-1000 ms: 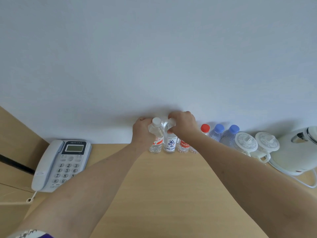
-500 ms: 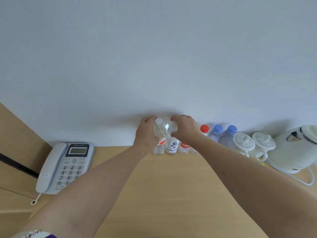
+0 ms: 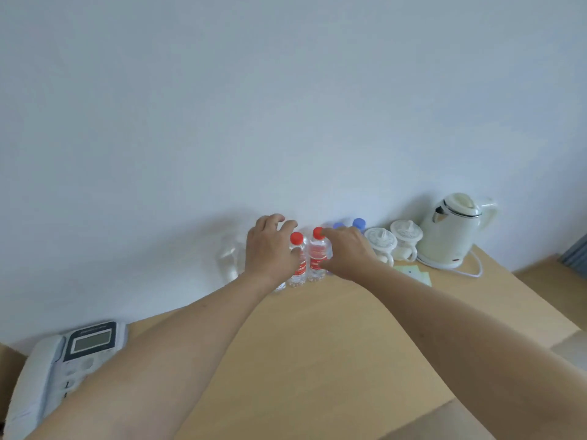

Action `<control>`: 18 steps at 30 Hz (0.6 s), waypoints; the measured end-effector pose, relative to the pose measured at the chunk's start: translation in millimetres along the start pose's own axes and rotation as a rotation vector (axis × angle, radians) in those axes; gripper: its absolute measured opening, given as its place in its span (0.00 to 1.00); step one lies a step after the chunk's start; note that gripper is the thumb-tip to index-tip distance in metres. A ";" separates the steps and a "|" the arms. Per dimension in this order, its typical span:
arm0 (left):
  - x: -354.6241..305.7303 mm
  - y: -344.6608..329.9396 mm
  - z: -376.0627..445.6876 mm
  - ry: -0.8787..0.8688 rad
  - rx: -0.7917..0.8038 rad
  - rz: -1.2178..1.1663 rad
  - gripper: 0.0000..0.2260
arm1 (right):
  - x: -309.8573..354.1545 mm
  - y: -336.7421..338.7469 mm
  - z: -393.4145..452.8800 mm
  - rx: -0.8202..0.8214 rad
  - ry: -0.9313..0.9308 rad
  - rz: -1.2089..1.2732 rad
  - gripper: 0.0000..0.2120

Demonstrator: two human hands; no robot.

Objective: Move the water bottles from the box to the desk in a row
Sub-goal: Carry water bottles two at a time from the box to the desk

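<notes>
Desk: bottles between hands.

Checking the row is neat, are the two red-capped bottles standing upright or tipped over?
Upright: both red-capped bottles stand on the desk, caps up.

bright, even light | soft wall shadows | motion blur | wide-angle warp

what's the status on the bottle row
Left hand and right hand each gripping a red-capped bottle. Row standing upright along wall. Lidded cups close on right.
</notes>
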State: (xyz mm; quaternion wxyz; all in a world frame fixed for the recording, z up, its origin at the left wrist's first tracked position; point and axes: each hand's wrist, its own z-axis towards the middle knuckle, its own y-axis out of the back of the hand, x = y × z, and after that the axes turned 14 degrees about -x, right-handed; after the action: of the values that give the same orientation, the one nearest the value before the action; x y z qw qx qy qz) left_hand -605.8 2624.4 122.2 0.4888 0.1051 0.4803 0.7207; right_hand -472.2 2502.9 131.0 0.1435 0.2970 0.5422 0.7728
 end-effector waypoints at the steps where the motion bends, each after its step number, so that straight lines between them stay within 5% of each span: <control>1: -13.5 -5.3 -0.8 -0.011 0.012 -0.039 0.22 | -11.8 5.5 -10.4 -0.009 -0.032 -0.019 0.25; 18: -348.9 -68.5 -75.3 -0.418 0.277 -0.177 0.26 | -255.0 141.8 -230.4 -0.211 -0.471 -0.177 0.37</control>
State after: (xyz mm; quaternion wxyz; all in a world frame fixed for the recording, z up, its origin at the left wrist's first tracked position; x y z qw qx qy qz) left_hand -436.7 2303.2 139.9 0.6196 0.2750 0.4703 0.5650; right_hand -400.1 2138.2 130.3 0.3630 0.4033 0.4343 0.7190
